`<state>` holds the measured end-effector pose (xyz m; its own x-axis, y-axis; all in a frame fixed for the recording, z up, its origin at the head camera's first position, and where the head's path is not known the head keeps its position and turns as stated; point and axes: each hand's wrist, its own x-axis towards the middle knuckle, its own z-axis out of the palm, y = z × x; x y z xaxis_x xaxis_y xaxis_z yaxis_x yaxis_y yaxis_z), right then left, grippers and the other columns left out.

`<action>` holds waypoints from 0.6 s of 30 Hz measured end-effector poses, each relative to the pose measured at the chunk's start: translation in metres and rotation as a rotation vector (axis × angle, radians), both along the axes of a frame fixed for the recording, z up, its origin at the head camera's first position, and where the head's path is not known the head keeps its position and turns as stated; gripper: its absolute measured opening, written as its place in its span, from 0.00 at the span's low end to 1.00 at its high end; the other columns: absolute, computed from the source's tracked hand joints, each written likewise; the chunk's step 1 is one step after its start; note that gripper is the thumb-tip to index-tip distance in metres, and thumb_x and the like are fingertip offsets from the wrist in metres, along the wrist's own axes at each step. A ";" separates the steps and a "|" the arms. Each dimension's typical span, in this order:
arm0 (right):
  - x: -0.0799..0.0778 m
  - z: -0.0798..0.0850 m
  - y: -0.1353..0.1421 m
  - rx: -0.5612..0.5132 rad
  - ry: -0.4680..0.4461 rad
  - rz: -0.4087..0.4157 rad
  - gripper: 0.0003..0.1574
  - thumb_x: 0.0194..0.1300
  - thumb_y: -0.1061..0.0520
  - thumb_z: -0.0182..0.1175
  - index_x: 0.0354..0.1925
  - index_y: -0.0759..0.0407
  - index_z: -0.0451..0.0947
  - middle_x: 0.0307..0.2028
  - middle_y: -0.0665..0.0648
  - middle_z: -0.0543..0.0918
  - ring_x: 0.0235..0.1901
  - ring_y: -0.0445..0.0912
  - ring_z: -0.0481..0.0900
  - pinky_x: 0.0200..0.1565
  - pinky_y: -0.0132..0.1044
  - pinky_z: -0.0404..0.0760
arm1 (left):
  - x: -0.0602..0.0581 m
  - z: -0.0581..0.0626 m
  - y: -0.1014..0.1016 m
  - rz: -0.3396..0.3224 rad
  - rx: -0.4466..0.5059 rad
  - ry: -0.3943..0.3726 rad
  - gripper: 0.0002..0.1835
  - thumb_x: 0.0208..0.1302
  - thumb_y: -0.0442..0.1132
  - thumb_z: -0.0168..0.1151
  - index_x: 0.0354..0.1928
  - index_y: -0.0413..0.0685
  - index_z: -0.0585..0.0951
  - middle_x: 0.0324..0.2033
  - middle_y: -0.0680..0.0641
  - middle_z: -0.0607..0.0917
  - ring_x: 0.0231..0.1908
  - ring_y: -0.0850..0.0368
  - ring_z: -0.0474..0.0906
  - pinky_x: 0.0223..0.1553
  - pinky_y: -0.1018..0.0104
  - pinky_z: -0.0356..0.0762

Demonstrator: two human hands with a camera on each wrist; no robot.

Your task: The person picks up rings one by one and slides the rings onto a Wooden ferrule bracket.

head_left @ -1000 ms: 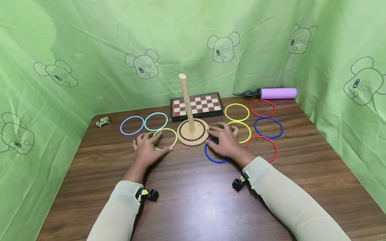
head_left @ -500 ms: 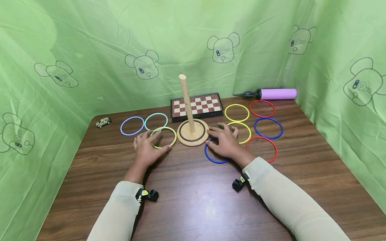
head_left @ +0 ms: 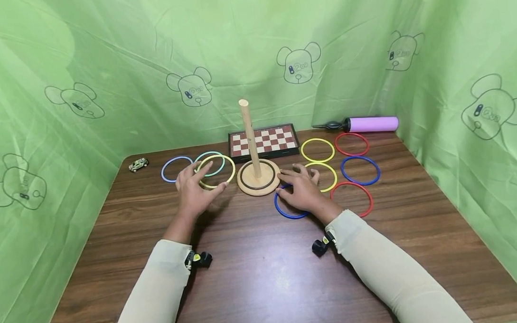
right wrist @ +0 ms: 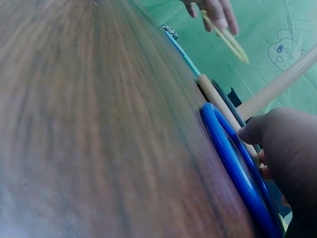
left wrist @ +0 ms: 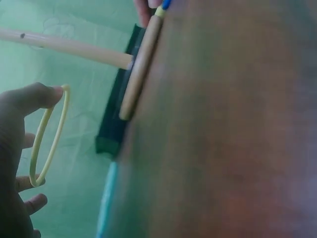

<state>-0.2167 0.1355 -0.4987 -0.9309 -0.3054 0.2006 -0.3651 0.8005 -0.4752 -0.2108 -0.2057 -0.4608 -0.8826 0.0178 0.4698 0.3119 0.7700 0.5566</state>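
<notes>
Yellow ring [head_left: 234, 168] hangs aloft left of the wooden stand [head_left: 250, 138], gripped across by half-spread left hand [head_left: 194, 191]. Right hand [head_left: 301, 191], loosely bent, rests empty at the stand's edge; even pressure should prevent slipping.

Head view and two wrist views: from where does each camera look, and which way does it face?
Head: on the head, facing forward and down at the table; left hand, right hand and both sleeves show.
Left wrist: on that wrist, facing the wooden peg and green cloth; left hand at left edge, part of the right at top.
Right wrist: on that wrist, looking low across the table, along the blue ring; right hand at right edge, left at top.
Both wrist views share the peg and the raised yellow ring.
</notes>
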 end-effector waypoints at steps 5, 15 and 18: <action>0.001 0.002 0.001 -0.002 -0.008 0.009 0.33 0.76 0.41 0.67 0.73 0.50 0.82 0.76 0.55 0.79 0.83 0.64 0.59 0.72 0.76 0.43 | -0.006 0.023 0.001 0.014 0.002 0.066 0.40 0.51 0.54 0.85 0.66 0.45 0.87 0.68 0.29 0.79 0.68 0.25 0.70 0.76 0.25 0.53; 0.000 0.000 0.001 0.002 0.012 0.010 0.33 0.76 0.41 0.67 0.73 0.50 0.82 0.76 0.54 0.80 0.83 0.65 0.59 0.72 0.77 0.43 | -0.016 0.080 0.009 -0.008 0.078 0.091 0.39 0.52 0.52 0.85 0.66 0.44 0.87 0.68 0.29 0.77 0.70 0.31 0.72 0.77 0.27 0.54; 0.001 0.000 0.001 0.006 -0.001 0.009 0.33 0.76 0.41 0.67 0.73 0.50 0.82 0.76 0.55 0.80 0.83 0.65 0.58 0.72 0.77 0.43 | -0.017 0.090 0.014 -0.012 0.082 0.101 0.37 0.51 0.52 0.83 0.64 0.44 0.87 0.67 0.29 0.78 0.69 0.31 0.73 0.76 0.27 0.56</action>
